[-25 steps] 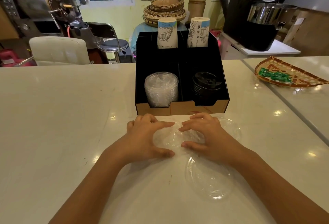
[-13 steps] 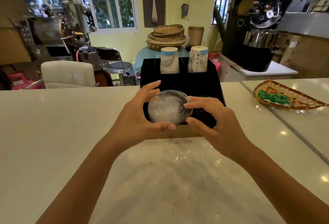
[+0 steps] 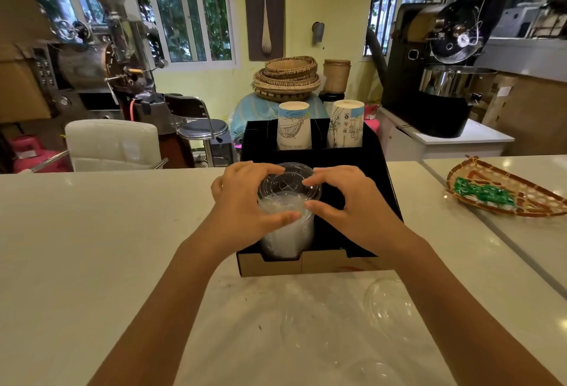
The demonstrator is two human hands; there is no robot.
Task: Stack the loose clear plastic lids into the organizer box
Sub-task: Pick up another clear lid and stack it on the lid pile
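A black organizer box [image 3: 380, 171] with a cardboard front stands on the white counter. In its front left compartment rises a stack of clear lids [image 3: 287, 235]. A clear plastic lid [image 3: 285, 181] sits on top of that stack, held on both sides by my left hand [image 3: 245, 201] and my right hand [image 3: 346, 204]. Loose clear lids lie on the counter in front of the box, one at the right [image 3: 388, 303] and one near the bottom edge [image 3: 372, 372]. My right hand hides the front right compartment.
Two paper cup stacks [image 3: 294, 125] stand in the box's rear slots. A woven tray with a green packet [image 3: 503, 192] lies on the counter at the right. A white chair [image 3: 113, 143], a stool and roasting machines stand behind the counter.
Both hands carried the clear lid from just above the box front down onto the lid stack in the left compartment. The camera tilted up and moved closer.
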